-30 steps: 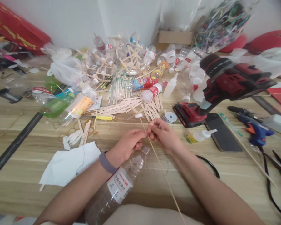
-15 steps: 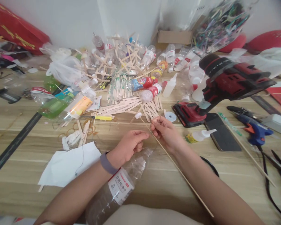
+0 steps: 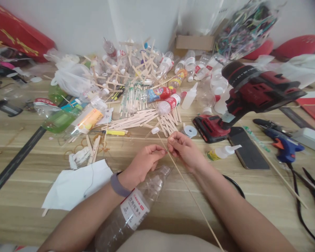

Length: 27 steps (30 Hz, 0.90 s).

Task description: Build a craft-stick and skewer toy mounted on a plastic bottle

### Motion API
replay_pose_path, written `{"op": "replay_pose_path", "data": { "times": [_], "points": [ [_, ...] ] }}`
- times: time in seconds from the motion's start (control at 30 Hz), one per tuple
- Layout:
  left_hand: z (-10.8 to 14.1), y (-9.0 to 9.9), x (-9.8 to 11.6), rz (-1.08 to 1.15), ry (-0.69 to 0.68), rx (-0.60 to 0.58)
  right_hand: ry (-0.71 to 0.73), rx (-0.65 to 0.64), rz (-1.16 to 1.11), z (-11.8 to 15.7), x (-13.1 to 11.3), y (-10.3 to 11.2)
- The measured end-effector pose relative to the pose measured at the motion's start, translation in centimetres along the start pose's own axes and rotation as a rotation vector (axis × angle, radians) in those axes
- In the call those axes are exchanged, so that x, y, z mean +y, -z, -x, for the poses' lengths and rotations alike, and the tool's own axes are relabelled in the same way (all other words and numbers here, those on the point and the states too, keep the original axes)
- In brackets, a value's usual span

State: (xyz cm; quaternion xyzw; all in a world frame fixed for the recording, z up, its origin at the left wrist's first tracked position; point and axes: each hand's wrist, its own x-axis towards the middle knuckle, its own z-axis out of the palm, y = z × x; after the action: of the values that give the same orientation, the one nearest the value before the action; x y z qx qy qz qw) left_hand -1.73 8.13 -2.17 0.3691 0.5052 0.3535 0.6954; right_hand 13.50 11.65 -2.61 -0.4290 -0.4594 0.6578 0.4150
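A long thin wooden stick point(image 3: 191, 195) slants from between my hands toward my lap. By its upper end is a small white cap point(image 3: 155, 130). My left hand point(image 3: 147, 160), with a grey band at the wrist, pinches its fingertips against the stick. Just right of the stick, my right hand point(image 3: 184, 149) has thumb and forefinger pressed together; whatever they grip is too small to make out. Beneath my left forearm lies a large clear plastic bottle point(image 3: 135, 209) with a white label, its neck pointing up toward my hands.
A red cordless drill point(image 3: 254, 94) stands at right, near a phone point(image 3: 249, 147), a small glue bottle point(image 3: 223, 152) and a blue glue gun point(image 3: 283, 143). Flat wooden sticks point(image 3: 136, 119) and plastic bottles crowd the back. White paper point(image 3: 77, 185) lies at left.
The lower end of the stick has swung left and down, past the bottom edge of the view. Both hands stay nearly in place, fingers shifting slightly.
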Motion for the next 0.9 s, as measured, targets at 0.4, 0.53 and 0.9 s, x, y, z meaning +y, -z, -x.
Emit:
{"op": "replay_pose_path", "data": {
  "times": [0.4, 0.53, 0.9],
  "points": [
    [-0.09, 0.15, 0.14, -0.031, -0.007, -0.048, 0.096, 0.000, 0.120, -0.32, 0.28, 0.20],
    [-0.29, 0.53, 0.25, -0.033, -0.001, -0.040, 0.162, 0.024, 0.179, -0.40, 0.17, 0.17],
    [-0.71, 0.27, 0.10, 0.090, -0.003, 0.039, 0.251, 0.035, 0.301, 0.14, 0.17, -0.17]
  ]
}}
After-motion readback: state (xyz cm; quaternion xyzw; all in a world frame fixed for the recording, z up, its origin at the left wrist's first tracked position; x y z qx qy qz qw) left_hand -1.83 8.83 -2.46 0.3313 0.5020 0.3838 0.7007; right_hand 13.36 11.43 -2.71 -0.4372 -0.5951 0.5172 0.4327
